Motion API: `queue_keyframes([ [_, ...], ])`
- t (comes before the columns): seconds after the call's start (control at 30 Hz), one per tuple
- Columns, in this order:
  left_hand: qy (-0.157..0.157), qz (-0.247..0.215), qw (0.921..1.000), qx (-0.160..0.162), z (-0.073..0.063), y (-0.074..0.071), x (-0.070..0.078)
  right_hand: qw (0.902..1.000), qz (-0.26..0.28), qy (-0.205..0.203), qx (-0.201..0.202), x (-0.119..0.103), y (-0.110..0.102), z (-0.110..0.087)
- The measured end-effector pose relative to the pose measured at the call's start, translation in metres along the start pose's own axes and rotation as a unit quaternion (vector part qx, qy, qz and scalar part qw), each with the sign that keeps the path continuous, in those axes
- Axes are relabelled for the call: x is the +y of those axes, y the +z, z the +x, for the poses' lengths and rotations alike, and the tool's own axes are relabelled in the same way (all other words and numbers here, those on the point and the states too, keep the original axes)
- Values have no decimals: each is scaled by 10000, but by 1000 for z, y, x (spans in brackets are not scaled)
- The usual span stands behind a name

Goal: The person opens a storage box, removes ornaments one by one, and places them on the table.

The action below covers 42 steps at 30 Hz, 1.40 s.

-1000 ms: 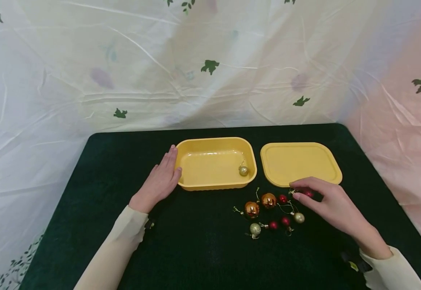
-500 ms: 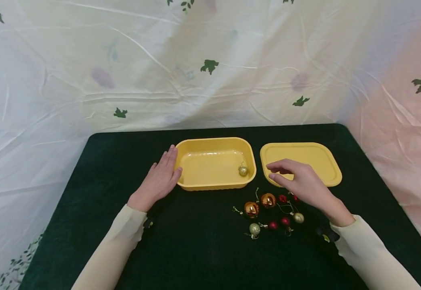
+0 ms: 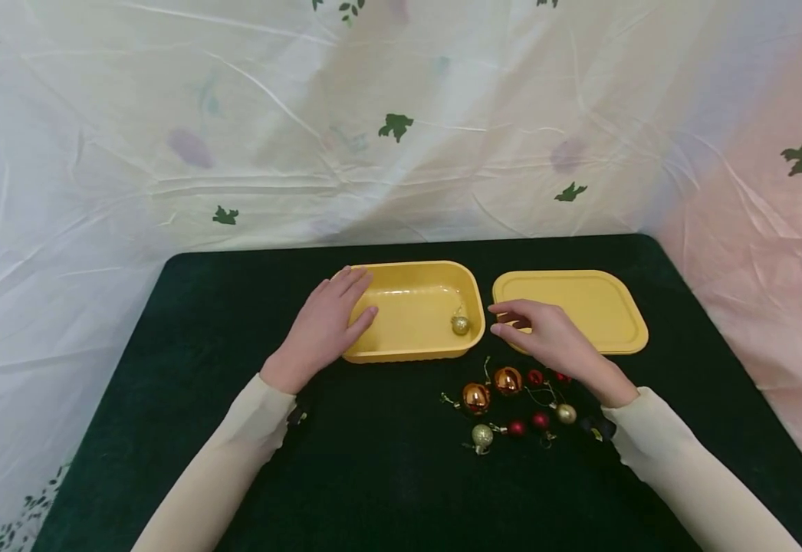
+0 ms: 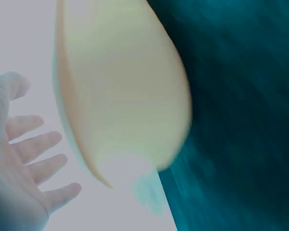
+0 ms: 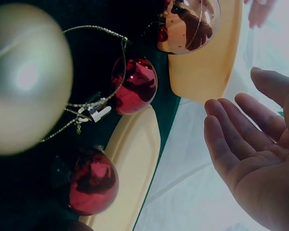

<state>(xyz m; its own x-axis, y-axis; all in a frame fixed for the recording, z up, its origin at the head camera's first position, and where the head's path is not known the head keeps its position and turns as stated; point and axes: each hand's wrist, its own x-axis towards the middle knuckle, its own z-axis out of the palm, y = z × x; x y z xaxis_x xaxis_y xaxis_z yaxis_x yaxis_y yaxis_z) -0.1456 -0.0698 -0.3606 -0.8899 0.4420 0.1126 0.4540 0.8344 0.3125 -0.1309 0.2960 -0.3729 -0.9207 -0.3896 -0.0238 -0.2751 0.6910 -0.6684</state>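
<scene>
My left hand (image 3: 325, 322) is over the left end of a yellow plastic box (image 3: 413, 357), its fingers extended. In the left wrist view the left hand (image 4: 31, 159) has spread fingers, apart from the box wall (image 4: 130, 86). A small gold Christmas ball (image 3: 460, 325) lies inside the box, near its right end. My right hand (image 3: 546, 333) is above the left part of the yellow lid (image 3: 594, 307), close to the box's right rim. Seen from the right wrist, the right hand (image 5: 260, 149) has loosely bent fingers and holds nothing.
Several Christmas balls lie on the dark green cloth in front of the lid: two copper balls (image 3: 507, 381), red balls (image 3: 517, 428), a gold ball (image 3: 566, 414) and a glittery ball (image 3: 482, 437), with thin string loops. A pale patterned cloth (image 3: 401, 184) hangs behind the table.
My right hand has moved left from the balls to above the lid near the box. My left hand has shifted right, from beside the box's left end to over it.
</scene>
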Motion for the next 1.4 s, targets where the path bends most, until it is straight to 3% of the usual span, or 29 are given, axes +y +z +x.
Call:
queue_keyframes([
  [0.13,230,-517,9983,100,11,2,17,10000,39,-86,3,-2,4,3],
  [0.53,336,-1718,9838,-396,36,16,51,9994,332,-49,-65,-2,9,10],
  [1.03,328,-1694,9811,-872,55,40,75,9984,535,-149,-78,1,13,12],
  [1.4,112,-1878,9722,-1397,74,51,82,9976,672,-42,-154,3,12,9],
])
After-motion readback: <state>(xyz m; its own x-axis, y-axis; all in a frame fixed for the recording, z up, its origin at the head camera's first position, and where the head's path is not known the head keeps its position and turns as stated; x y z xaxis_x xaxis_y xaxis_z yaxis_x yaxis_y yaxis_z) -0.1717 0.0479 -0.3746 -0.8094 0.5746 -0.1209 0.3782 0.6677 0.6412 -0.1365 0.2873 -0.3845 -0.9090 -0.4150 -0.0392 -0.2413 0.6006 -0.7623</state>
